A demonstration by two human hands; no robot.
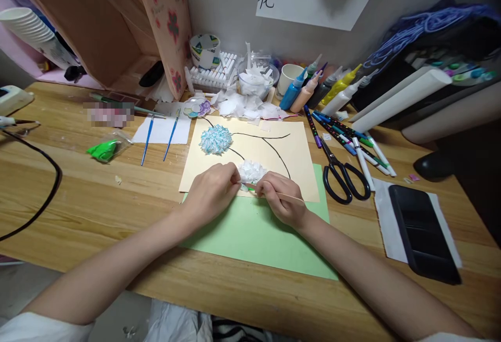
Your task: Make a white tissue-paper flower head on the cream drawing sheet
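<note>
A white tissue-paper flower sits at the front of the cream paper. Close to its left side, my left hand is closed in a pinch; what lies between its fingertips is hidden. My right hand grips a thin wooden stick, whose tip points left at the flower's base. A bit of green shows under the white petals. Further back left on the cream sheet is a round blue-and-white flower, with black drawn stems beside it.
Green paper lies beneath the cream sheet. Black scissors, several markers and a phone are on the right. Torn white paper and paint bottles stand behind. Two blue brushes and a green clay bag lie left.
</note>
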